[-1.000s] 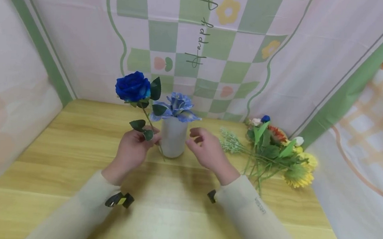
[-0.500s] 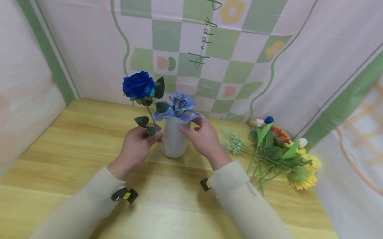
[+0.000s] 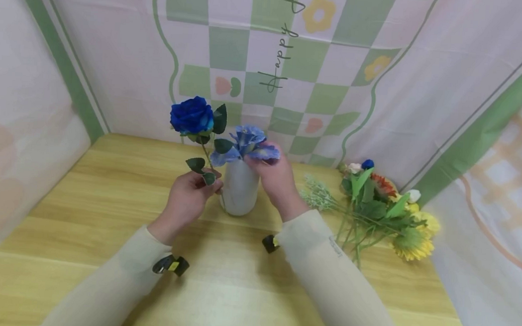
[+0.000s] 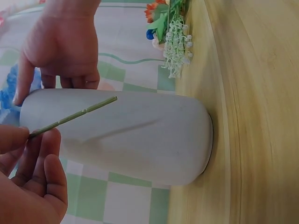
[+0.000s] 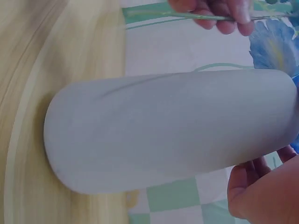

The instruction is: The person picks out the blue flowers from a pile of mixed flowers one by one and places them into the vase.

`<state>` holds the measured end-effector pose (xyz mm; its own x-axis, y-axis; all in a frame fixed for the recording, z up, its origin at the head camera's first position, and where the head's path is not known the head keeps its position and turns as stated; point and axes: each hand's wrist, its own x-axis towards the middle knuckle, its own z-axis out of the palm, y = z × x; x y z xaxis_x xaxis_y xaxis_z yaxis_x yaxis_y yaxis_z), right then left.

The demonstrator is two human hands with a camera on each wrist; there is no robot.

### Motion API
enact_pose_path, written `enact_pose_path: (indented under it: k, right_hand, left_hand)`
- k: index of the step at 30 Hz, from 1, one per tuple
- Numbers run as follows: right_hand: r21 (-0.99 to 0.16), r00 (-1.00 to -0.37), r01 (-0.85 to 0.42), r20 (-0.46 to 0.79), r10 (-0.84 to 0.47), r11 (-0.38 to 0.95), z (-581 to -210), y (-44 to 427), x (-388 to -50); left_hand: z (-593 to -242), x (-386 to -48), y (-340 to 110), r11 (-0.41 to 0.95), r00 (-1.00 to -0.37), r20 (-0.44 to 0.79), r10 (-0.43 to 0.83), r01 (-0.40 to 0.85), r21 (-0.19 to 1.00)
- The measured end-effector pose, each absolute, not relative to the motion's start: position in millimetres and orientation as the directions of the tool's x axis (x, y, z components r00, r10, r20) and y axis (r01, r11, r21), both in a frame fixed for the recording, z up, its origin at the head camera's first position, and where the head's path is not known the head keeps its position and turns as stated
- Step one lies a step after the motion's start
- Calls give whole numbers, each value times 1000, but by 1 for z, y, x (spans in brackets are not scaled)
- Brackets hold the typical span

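Observation:
My left hand point(image 3: 186, 201) pinches the stem of a dark blue rose point(image 3: 192, 115), left of a white vase point(image 3: 240, 189). In the left wrist view the stem's bare lower end point(image 4: 86, 110) angles across the front of the vase point(image 4: 140, 135), below its rim. A light blue flower point(image 3: 249, 138) stands in the vase's mouth. There my right hand point(image 3: 279, 184) holds it, thumb at the front under the petals and fingers behind, partly hidden. The right wrist view shows the right hand point(image 5: 266, 191) beside the vase's upper end, its fingertips out of sight.
Several loose flowers lie on the table's right side: yellow blooms point(image 3: 413, 242), a red one point(image 3: 383, 184), green leaves point(image 3: 370, 207) and a pale sprig point(image 3: 319, 194). A patterned cloth point(image 3: 227, 46) hangs behind the wooden table point(image 3: 217, 290).
My right hand has come left and up from beside the vase to the light blue flower at its mouth. My left hand, with the rose, has stayed nearly in place beside the vase.

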<state>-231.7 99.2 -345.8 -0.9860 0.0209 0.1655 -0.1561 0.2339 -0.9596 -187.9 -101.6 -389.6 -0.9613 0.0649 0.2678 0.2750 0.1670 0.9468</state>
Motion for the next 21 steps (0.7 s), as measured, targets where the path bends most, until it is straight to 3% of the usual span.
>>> enact_pose_path:
  k: [8, 17, 21]
  right_hand:
    - [-975, -978, -193, 200, 60, 106, -344, 95, -239]
    - [-975, -963, -198, 213, 167, 103, -342, 94, -242]
    - [-969, -942, -244, 228, 247, -34, -340, 97, -247]
  left_hand:
    - [-391, -187, -101, 176, -966, 250, 60, 257, 950]
    - [-392, -186, -101, 176, -965, 254, 59, 260, 949]
    - [-389, -187, -101, 181, -967, 248, 60, 255, 950]
